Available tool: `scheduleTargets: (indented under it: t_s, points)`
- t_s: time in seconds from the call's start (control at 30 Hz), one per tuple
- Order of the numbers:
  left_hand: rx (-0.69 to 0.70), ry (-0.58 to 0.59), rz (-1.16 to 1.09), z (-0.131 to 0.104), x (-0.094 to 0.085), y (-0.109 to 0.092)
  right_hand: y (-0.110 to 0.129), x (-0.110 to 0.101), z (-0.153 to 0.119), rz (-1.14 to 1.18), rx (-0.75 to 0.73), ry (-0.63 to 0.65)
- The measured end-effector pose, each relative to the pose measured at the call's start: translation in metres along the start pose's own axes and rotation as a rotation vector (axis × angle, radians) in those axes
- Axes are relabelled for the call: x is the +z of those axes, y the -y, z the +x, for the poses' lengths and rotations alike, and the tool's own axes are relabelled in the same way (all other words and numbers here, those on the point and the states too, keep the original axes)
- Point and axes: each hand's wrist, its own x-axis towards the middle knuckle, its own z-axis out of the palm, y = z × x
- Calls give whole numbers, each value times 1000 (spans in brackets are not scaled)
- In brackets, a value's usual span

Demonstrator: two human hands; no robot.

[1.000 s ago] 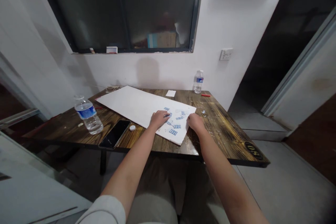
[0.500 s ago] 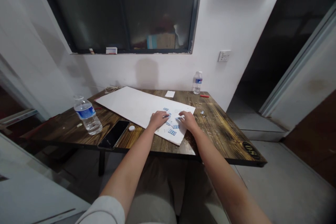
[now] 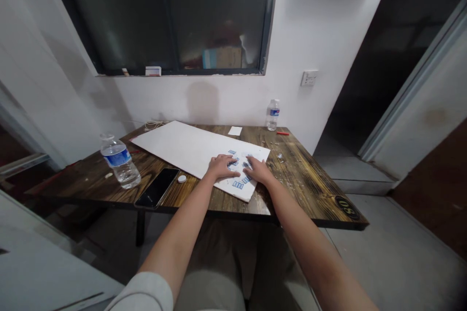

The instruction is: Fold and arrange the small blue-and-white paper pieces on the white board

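A long white board [image 3: 189, 148] lies at a slant on the dark wooden table. Several small blue-and-white striped pieces [image 3: 238, 185] are spread over its right end; whether they are loose or drawn cannot be made out. My left hand [image 3: 221, 166] rests over the board to the left of these pieces, fingers and thumb apart. Facing it from the right, my right hand [image 3: 257, 169] has its fingers spread over some of the pieces, partly covering them. Neither hand shows anything held between its fingers.
A water bottle [image 3: 121, 160] and a black phone [image 3: 157, 188] stand and lie on the left, with a white cap [image 3: 182, 179] beside the phone. Toward the wall are a second bottle [image 3: 273, 114], a white paper [image 3: 235, 130] and a red pen-like stick [image 3: 282, 133].
Both hands have gone from bent, pinching fingers to spread ones. The thin piece between them no longer shows there. The view has shifted slightly.
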Motion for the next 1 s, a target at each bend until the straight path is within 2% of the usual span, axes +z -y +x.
scheduleTargets:
  t_s: [0.07,0.13,0.27,0.37,0.43,0.5,0.67,1.0]
  points:
    - [1,23,13,0,-1,-1,0,1,1,27,-8,-12]
    - [-1,4,2,1,0,-2,-1,1,4,90,15,-81]
    - [-43,-91,-101,2,2,0,-11,-3,12,331,99,-390]
    - [-75,-121,-164,3,3,2,-20,-8,16,499,246,-651]
    - [-73,-134,-178,3,4,3,-22,-10,16,663,323,-730]
    - [-66,-141,-179,3,4,3,-20,-12,15,868,336,-708]
    - [-69,-143,-185,3,3,3,-7,-13,12,1209,221,-520]
    - [-71,-153,-205,4,6,5,11,-24,2,1406,41,-142]
